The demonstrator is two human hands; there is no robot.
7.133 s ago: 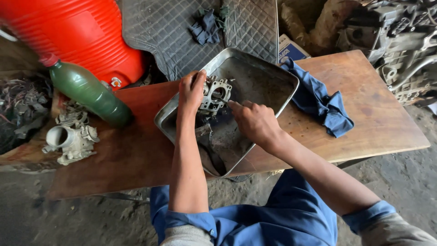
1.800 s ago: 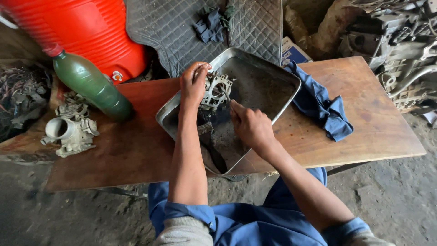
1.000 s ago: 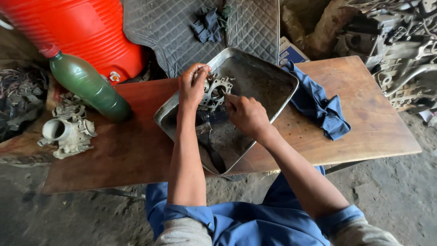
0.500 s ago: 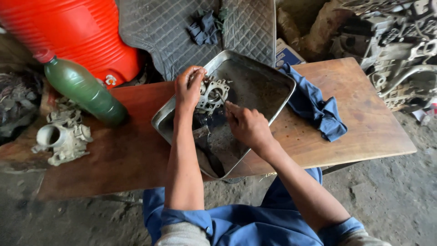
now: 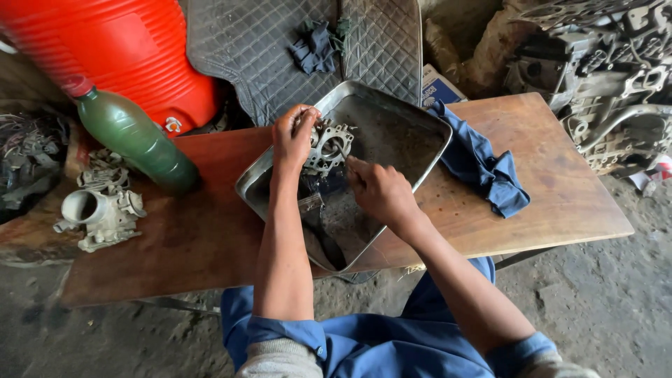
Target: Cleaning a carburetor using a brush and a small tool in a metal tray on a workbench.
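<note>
The metal engine part [image 5: 327,145] sat in the tray [image 5: 420,119] on the table [image 5: 560,196], and I saw my left hand [image 5: 292,136] gripping its near-left edge while my right hand [image 5: 378,192], nearer me, pinched a small tool against it.

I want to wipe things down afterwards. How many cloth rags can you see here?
2. A blue rag lies on the wooden table, right of the metal tray. A darker rag lies on the quilted mat behind. Others may be hidden.
</note>
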